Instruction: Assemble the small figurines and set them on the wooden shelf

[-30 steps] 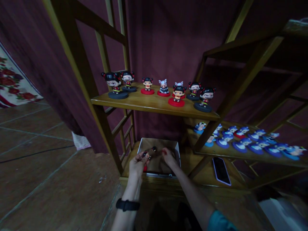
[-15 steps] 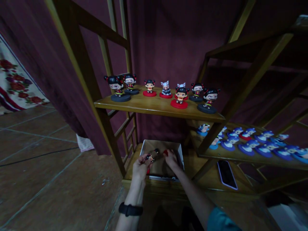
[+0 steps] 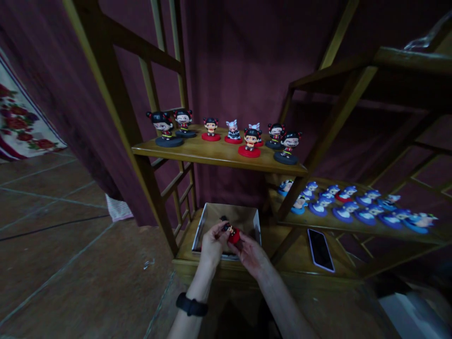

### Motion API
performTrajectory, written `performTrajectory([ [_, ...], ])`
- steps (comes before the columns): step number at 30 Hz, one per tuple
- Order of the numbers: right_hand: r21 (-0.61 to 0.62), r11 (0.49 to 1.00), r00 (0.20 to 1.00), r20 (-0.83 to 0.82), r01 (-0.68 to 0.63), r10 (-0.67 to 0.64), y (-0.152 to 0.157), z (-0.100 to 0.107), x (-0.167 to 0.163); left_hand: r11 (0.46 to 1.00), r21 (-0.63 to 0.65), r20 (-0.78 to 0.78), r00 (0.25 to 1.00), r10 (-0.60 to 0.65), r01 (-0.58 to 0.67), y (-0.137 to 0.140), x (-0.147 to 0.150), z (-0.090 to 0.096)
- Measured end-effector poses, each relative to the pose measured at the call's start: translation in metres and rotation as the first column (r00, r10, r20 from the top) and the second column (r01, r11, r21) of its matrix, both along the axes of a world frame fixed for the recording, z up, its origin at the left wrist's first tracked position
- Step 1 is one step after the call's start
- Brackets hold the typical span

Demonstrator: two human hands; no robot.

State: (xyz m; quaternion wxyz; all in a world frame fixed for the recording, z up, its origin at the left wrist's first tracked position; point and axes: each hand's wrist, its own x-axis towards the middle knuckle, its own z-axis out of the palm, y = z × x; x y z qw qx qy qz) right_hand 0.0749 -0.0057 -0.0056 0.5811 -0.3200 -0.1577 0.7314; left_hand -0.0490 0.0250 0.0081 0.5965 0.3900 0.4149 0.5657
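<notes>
Over the front of an open cardboard box (image 3: 251, 214), my two hands meet around one small figurine. My left hand (image 3: 213, 241) is closed on the black-haired figurine (image 3: 230, 229), gripping it by the head. My right hand (image 3: 251, 254) pinches a round red base (image 3: 233, 236) at the figurine's feet. Base and figurine touch or nearly touch; whether they are joined I cannot tell. Another dark-haired piece (image 3: 223, 219) shows just behind my left fingers, inside the box. My hands hide the front part of the box.
Above the box, a wooden shelf (image 3: 212, 154) bears several figurines on red and dark bases. A lower shelf to the right holds several blue-and-white figurines (image 3: 346, 210). A phone (image 3: 320, 249) lies below them. Wooden posts (image 3: 150, 202) flank the box.
My right hand has come from inside the box toward my left, bringing the red base against the figurine. The figurine has moved slightly right. The camera view has shifted a little.
</notes>
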Motion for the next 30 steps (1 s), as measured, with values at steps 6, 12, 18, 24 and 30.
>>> performTrajectory([
  [6,0.030,0.999,1.000,-0.014,0.017,-0.016,0.001,0.001,0.004,0.998,0.063,-0.078,0.997,-0.007,0.012,-0.002,0.002,0.000],
  [12,0.066,0.998,0.999,0.025,0.021,-0.023,0.000,0.002,0.007,0.997,-0.007,0.036,0.997,-0.072,0.072,-0.002,0.004,0.002],
  [18,0.061,0.997,0.995,0.085,0.039,-0.045,0.000,0.002,0.008,0.997,-0.042,0.047,0.996,-0.070,0.072,-0.001,0.005,-0.002],
  [24,0.062,0.997,0.995,0.085,0.054,-0.059,-0.001,0.005,0.011,0.995,0.067,-0.065,0.996,-0.063,0.067,-0.002,0.007,0.000],
  [30,0.087,0.994,0.995,0.071,0.060,-0.066,-0.003,0.007,0.012,0.972,0.214,-0.257,0.966,-0.037,0.094,-0.007,0.009,0.004],
])
